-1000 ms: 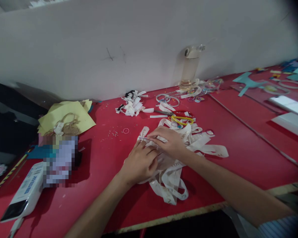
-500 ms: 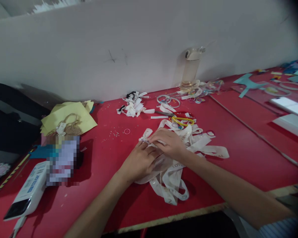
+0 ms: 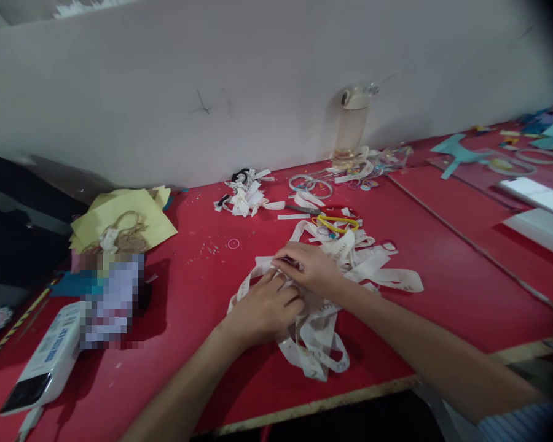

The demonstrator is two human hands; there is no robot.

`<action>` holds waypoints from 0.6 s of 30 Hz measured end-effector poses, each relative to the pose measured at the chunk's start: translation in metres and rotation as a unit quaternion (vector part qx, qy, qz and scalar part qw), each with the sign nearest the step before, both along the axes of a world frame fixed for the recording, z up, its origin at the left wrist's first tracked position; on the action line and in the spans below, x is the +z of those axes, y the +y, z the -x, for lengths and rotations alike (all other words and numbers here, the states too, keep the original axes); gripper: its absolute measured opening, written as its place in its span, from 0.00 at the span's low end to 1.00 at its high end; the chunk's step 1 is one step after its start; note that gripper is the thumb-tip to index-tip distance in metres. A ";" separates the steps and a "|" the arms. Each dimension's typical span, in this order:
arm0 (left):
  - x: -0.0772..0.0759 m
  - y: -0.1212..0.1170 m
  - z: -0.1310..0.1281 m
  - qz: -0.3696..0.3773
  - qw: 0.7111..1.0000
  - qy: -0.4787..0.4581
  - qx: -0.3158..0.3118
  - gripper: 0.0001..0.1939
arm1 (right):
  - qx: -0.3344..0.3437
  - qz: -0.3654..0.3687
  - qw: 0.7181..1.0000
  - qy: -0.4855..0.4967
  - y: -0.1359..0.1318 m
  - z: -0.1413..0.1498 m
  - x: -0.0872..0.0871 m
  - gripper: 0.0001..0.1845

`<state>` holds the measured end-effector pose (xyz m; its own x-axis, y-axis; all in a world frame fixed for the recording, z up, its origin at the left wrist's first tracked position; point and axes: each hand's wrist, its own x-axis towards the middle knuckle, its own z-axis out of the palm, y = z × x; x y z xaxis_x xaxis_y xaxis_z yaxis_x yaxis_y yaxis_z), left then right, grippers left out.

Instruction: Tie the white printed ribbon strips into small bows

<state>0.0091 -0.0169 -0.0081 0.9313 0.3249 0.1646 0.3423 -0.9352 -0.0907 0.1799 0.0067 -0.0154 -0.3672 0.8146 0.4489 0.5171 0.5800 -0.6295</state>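
My left hand (image 3: 270, 304) and my right hand (image 3: 311, 265) meet over a heap of white printed ribbon (image 3: 320, 350) near the front of the table. Both are closed on a stretch of this ribbon, the right with thumb and forefinger pinched, the left with bent fingers. A loop of ribbon curves out to the left of my left hand. What lies right between the fingertips is partly hidden. Beyond the hands, scissors (image 3: 338, 221) with red and yellow handles lie at the far edge of the heap.
Knotted white ribbon pieces (image 3: 246, 199) lie at the back, near a clear bottle (image 3: 351, 132) by the wall. A small pink ring (image 3: 233, 244) is left of the heap. Yellow papers (image 3: 124, 215) and a white power bank-like device (image 3: 48, 356) occupy the left. A phone (image 3: 537, 193) is at right.
The short ribbon bow at my fingertips no longer shows. A longer ribbon loop now spreads left around my left hand. My hands stay close together in nearly the same place.
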 end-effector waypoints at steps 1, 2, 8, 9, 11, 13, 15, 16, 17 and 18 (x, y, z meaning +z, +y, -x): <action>-0.001 0.000 0.000 0.002 1.000 0.003 -0.005 0.09 | 0.000 0.003 1.000 -0.005 0.000 0.000 0.000 0.08; -0.002 0.000 0.000 0.004 1.000 0.005 -0.008 0.08 | -0.002 0.007 1.000 -0.009 0.000 0.000 0.000 0.09; -0.003 -0.001 -0.001 0.009 1.000 0.008 -0.012 0.08 | -0.078 0.037 0.996 -0.023 -0.004 0.005 0.000 0.12; -0.003 -0.002 -0.001 0.010 1.000 0.005 -0.011 0.09 | -0.084 0.038 0.995 -0.024 -0.004 0.006 -0.001 0.11; -0.003 -0.003 -0.002 0.015 1.000 0.002 -0.008 0.09 | -0.079 0.039 0.996 -0.023 -0.004 0.006 -0.001 0.10; -0.003 -0.003 -0.002 0.020 1.000 0.001 -0.009 0.09 | -0.065 0.042 0.997 -0.017 -0.004 0.005 0.000 0.09; -0.003 -0.001 -0.001 0.019 1.000 -0.008 0.000 0.09 | -0.056 0.048 0.997 -0.007 -0.004 0.005 0.000 0.08; -0.002 0.000 0.000 0.018 1.000 -0.016 0.008 0.09 | -0.057 0.052 0.997 0.000 -0.004 0.004 0.001 0.07; -0.001 0.002 0.001 0.017 0.999 -0.027 0.017 0.09 | -0.059 0.055 0.997 0.007 -0.004 0.004 0.001 0.07; -0.001 0.004 0.003 0.019 0.999 -0.039 0.027 0.10 | -0.062 0.057 0.996 0.016 -0.004 0.003 0.001 0.08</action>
<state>0.0062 -0.0125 -0.0087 0.8971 0.3812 0.2233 0.3967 -0.9176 -0.0273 0.1765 0.0025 -0.0142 -0.2479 0.8993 0.3602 0.5592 0.4365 -0.7048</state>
